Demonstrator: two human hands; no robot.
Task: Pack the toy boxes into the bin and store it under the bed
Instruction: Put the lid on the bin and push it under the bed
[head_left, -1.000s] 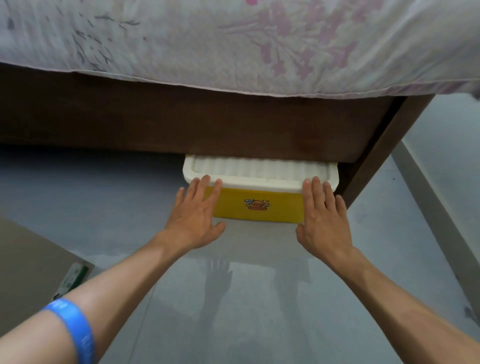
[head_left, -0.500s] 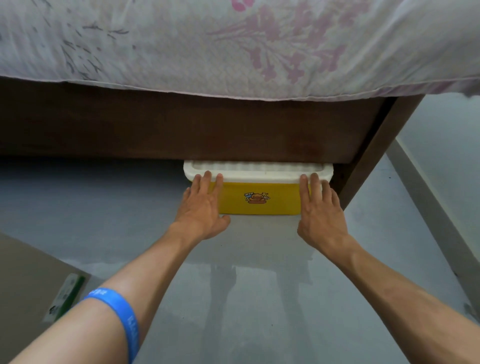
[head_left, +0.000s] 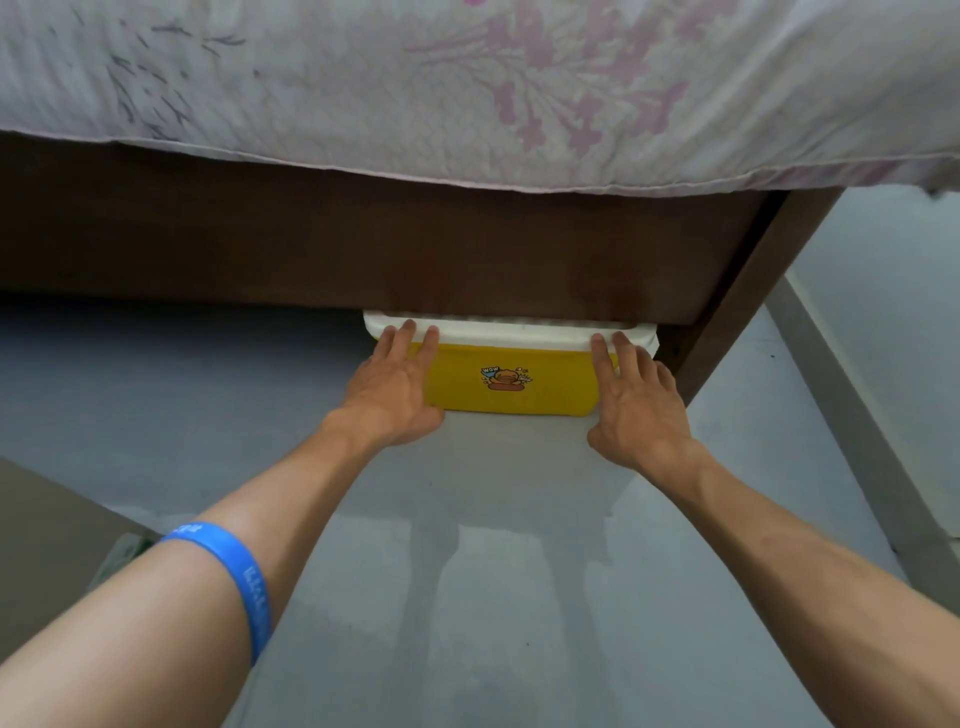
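A yellow bin (head_left: 511, 382) with a white lid (head_left: 514, 332) and a duck sticker stands on the floor, mostly beneath the dark wooden bed frame (head_left: 363, 249). Only its front face and a thin strip of lid show. My left hand (head_left: 392, 387) presses flat against the bin's front left corner with straight fingers. At the front right corner my right hand (head_left: 631, 400) presses the same way, fingertips on the lid's edge. The toy boxes are hidden inside.
A floral bedsheet (head_left: 467, 88) hangs over the frame's top. The bed leg (head_left: 748, 301) stands just right of the bin. A grey wall base (head_left: 852, 431) runs along the right. A brown cardboard sheet (head_left: 47, 540) lies at lower left on the grey floor.
Both hands have pushed the bin further under the bed. Less of the white lid shows now than a second ago.
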